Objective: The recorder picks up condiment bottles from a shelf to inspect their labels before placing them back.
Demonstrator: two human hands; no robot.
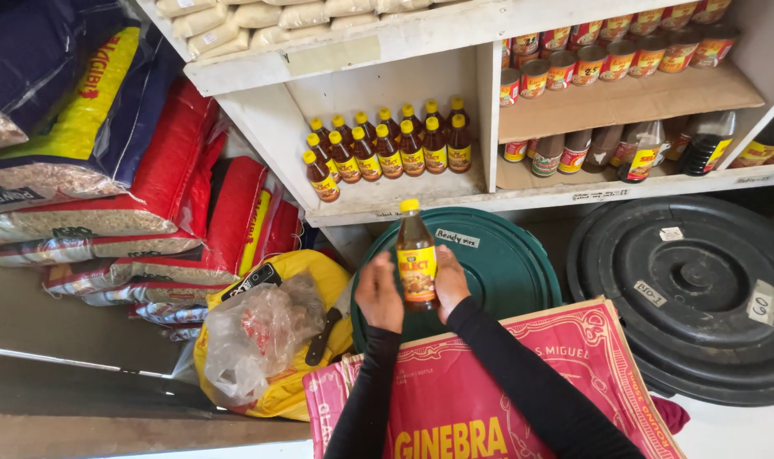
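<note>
A small brown bottle with a yellow cap and a yellow-red label stands upright between my two hands. My left hand grips its left side and my right hand its right side, both in black sleeves. It hangs above a green round lid and the far edge of a red cardboard box. On the white shelf behind, several matching bottles stand in rows.
Stacked sacks fill the left side. A yellow bag with a clear plastic bag lies beside the box. A black round lid sits to the right. Tins and dark bottles line the right shelves.
</note>
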